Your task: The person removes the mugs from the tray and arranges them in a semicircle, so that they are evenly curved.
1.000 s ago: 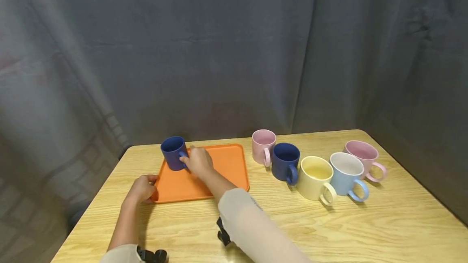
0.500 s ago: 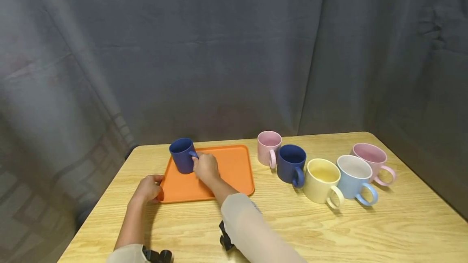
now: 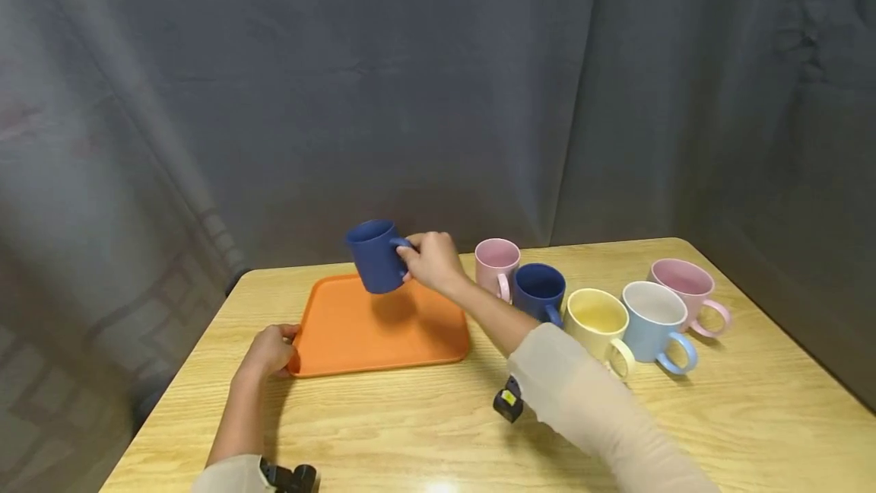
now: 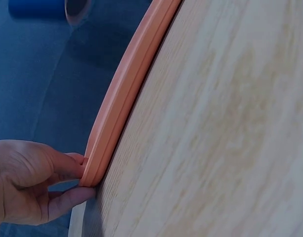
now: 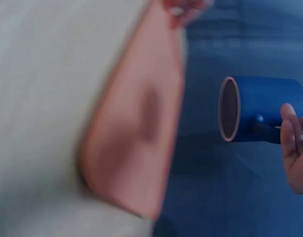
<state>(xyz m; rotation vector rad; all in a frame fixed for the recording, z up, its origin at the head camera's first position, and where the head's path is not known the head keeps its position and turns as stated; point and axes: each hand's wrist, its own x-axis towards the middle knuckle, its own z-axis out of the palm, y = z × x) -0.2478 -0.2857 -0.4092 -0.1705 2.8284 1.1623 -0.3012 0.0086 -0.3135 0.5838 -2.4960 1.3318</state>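
Observation:
My right hand [image 3: 433, 259] grips a dark blue mug [image 3: 375, 259] by its handle and holds it in the air over the orange tray [image 3: 342, 348]. In the right wrist view the same mug [image 5: 270, 106] shows with thumb and fingers at the handle [image 5: 266, 131]. The mug's shadow falls on the tray, which has nothing standing on it. At the tray's left front corner, my left hand [image 3: 268, 350] pinches the rim. Close up in the left wrist view, thumb and fingers of that hand [image 4: 35, 180] clasp the tray's corner [image 4: 94, 168].
Right of the tray stand several mugs: a pink mug [image 3: 487, 268], another dark blue mug [image 3: 534, 295], a yellow mug [image 3: 590, 326], a light blue mug [image 3: 646, 329] and a second pink mug [image 3: 687, 291]. My right forearm passes in front of some. A dark curtain [image 3: 411, 97] hangs behind the table [image 3: 411, 432].
The blue mug stood on the tray's left part; my right hand has lifted it up and carried it to the right. The left hand has kept its hold on the tray's corner.

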